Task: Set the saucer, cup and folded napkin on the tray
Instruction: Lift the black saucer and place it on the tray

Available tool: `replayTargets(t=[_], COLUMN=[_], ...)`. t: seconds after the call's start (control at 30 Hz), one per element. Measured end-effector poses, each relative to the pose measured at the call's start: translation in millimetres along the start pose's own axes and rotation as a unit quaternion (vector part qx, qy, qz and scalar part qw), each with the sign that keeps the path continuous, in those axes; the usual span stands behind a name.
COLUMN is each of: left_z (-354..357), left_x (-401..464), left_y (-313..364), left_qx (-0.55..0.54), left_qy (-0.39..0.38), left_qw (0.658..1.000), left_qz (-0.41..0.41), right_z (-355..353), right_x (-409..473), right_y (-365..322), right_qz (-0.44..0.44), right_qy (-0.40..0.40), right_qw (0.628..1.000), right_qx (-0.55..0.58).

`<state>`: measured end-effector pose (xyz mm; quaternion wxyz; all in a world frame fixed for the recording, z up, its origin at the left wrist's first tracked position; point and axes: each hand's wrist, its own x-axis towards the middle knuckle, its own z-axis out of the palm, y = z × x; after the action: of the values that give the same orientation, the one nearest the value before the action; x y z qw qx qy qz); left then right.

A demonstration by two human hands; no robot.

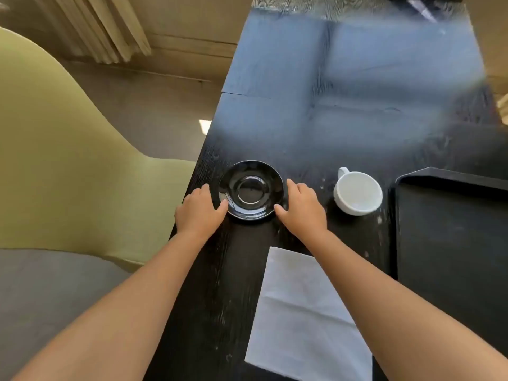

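A glossy black saucer [251, 189] rests on the dark wooden table [302, 127]. My left hand [199, 209] touches its left rim and my right hand [302, 206] touches its right rim, fingers curved around the edge on both sides. A white cup [357, 192] stands upright to the right of the saucer, handle pointing to the far left. A white napkin [299, 312] lies flat near the table's front, partly under my right forearm. The black tray [453, 243] sits at the right edge of the view, with nothing on its visible part.
A yellow-green chair [55, 160] with a grey seat stands to the left of the table. Beige curtains hang at the back left. The far part of the table shows a bright blue glare.
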<state>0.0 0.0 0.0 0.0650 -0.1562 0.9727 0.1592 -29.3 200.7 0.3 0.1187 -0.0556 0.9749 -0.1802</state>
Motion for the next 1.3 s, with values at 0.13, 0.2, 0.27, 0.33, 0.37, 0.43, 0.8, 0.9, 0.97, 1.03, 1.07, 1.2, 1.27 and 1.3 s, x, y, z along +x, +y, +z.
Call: replayTargets(t=[0.13,0.2,0.27,0.33,0.37,0.43,0.8,0.9,0.97,1.03,1.07,1.2,1.27,1.3], left_z=[14,20,24,28,31,33,15,3,-5,-11,-13,-13,-5,1], left_x=[17,23,29,31,32,30,-40,-79,-104,-124,-132,-149,-147,-144], left_y=[-4,-2,-1,1,1,-1,11,34,56,83,98,162,193,207], left_qx=[0.005,0.01,-0.001,-0.055,-0.089,-0.16,-0.358,-0.394,-0.415,-0.429,-0.438,-0.466,-0.463,-0.459], left_qy=[-0.03,-0.033,-0.023,-0.024,-0.028,-0.047,-0.084,-0.083,-0.089,-0.095,-0.1,-0.138,-0.147,-0.147], left_qw=[0.999,0.999,1.0,0.998,0.996,0.986,0.929,0.915,0.906,0.898,0.893,0.873,0.872,0.875], left_qz=[-0.016,-0.001,0.013,0.001,-0.01,-0.026,-0.04,-0.014,0.005,0.015,0.017,0.046,0.05,0.046], right_z=[14,21,25,28,29,30,-1,-21,-42,-67,-80,-127,-141,-145], right_x=[21,27,30,34,36,36,-39,-82,-110,-135,-146,-166,-166,-163], right_y=[0,1,1,1,0,-2,31,54,72,94,106,160,188,202], right_qz=[0.032,0.03,0.023,0.026,0.035,0.059,0.078,0.074,0.068,0.062,0.063,0.086,0.1,0.107], right_qy=[-0.012,-0.016,-0.009,-0.011,-0.017,-0.03,0.025,0.053,0.073,0.092,0.098,0.106,0.112,0.114], right_qw=[0.999,0.999,1.0,0.999,0.998,0.988,0.931,0.916,0.908,0.898,0.894,0.886,0.886,0.885], right_qx=[-0.006,-0.02,-0.018,0.015,0.05,0.14,0.355,0.39,0.408,0.426,0.433,0.443,0.439,0.438])
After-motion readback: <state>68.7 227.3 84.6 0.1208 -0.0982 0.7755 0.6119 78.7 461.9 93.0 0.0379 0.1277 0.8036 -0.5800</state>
